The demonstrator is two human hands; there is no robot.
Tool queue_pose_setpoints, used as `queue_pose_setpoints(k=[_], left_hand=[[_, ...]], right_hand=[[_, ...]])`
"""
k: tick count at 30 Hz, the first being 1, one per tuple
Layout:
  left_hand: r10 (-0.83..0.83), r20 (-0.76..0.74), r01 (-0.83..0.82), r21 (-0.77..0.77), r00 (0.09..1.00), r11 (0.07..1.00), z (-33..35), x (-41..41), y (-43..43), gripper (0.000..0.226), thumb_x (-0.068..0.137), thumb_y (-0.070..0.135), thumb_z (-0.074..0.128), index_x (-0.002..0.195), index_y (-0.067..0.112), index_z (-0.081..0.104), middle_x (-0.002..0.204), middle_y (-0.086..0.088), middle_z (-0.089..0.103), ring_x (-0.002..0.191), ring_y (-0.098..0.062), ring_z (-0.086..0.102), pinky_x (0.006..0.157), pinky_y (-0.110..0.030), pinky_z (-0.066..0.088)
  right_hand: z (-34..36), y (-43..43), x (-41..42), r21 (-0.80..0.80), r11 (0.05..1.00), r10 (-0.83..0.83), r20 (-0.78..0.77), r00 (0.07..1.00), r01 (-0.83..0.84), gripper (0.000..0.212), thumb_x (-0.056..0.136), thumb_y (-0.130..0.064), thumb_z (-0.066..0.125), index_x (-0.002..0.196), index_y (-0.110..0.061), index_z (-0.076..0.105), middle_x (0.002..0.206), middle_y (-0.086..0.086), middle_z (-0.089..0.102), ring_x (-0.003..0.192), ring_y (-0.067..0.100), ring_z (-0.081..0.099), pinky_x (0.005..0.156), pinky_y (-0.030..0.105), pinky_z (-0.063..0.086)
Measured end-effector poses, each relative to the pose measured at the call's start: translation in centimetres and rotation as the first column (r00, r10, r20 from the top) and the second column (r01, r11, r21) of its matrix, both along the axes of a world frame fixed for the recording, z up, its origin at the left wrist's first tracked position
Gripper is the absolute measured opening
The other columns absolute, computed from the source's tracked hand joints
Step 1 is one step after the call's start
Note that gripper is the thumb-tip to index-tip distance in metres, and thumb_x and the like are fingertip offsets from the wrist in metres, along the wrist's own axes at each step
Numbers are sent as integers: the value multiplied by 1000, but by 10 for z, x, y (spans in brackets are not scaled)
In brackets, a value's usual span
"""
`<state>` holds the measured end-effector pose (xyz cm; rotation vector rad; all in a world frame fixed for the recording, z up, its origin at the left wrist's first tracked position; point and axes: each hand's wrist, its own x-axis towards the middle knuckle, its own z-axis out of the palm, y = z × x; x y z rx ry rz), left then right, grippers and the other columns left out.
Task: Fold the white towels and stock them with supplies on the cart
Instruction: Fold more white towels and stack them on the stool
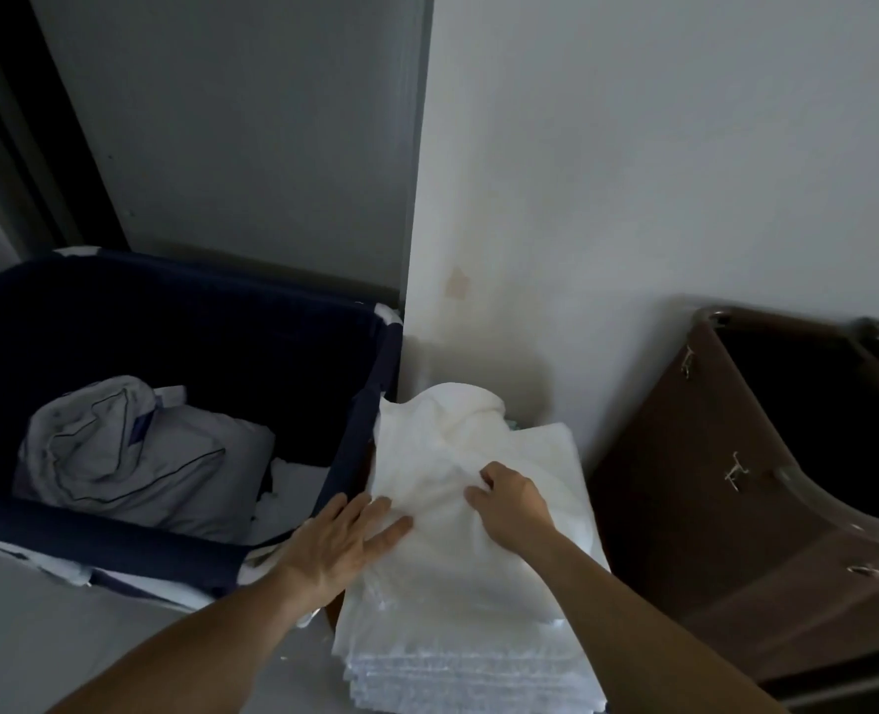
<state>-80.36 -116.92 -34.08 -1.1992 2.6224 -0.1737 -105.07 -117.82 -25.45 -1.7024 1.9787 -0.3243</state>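
White crumpled towel (440,456) lay atop the folded white towel stack (458,662); right hand (512,502) pinched it, left hand (342,541) pressed spread-fingered. A hard tug risked skewing the stack.

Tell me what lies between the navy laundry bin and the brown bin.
The stack of white towels, seen in the head view. The left hand rests flat on its rumpled top towel; the right hand pinches it.
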Motion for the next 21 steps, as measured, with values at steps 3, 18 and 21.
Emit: queue_pose_setpoints(k=[3,18,21], left_hand=[[-9,57,7,25,998,1000,1,-10,-5,80,96,16,47,155,24,-6,158,-14,15,142,-36,19,119,-47,11],[366,-894,-16,375,259,927,113,-54,-6,14,96,36,49,93,31,62,86,16,63,84,-3,60,70,-20,49],[415,-859,-9,433,300,901,127,-58,-10,22,91,55,47,91,35,57,87,11,62,78,-6,59,70,-25,50]], right_hand=[[1,3,1,19,1000,2,-6,1000,-2,16,94,-36,52,93,-20,52,88,-3,57,84,22,52,71,31,38],[27,14,-5,-209,977,104,254,962,-50,23,94,-42,58,74,-29,58,67,-10,60,67,10,54,62,21,40],[41,19,-6,-282,958,52,335,941,47,41,95,-43,58,60,-24,47,52,-10,49,54,6,42,57,24,36]])
